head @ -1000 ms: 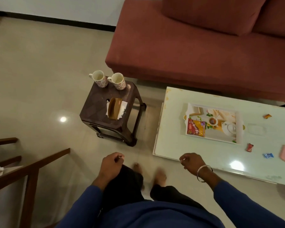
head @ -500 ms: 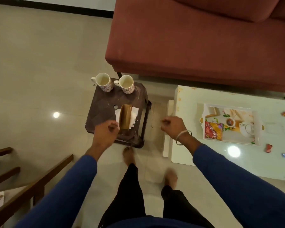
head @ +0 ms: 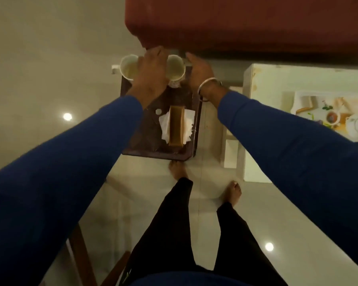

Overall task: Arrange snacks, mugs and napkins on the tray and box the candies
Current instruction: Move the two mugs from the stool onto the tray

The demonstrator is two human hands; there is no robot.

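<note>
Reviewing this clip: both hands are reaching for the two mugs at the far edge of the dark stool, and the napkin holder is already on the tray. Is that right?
Not quite. The head view shows the napkin holder on the dark stool near the person, not on the tray, which sits on the white table to the right. The rest holds: left hand and right hand reach for the two mugs.

Two mugs (head: pixel 175 67) stood side by side at the far edge of the stool (head: pixel 149 141), just before the sofa (head: pixel 256 23). The napkin holder (head: pixel 176 125) sat nearer, toward the stool's right side. The tray (head: pixel 302 100) lay on the tabletop (head: pixel 262 120), right of the stool.
</note>
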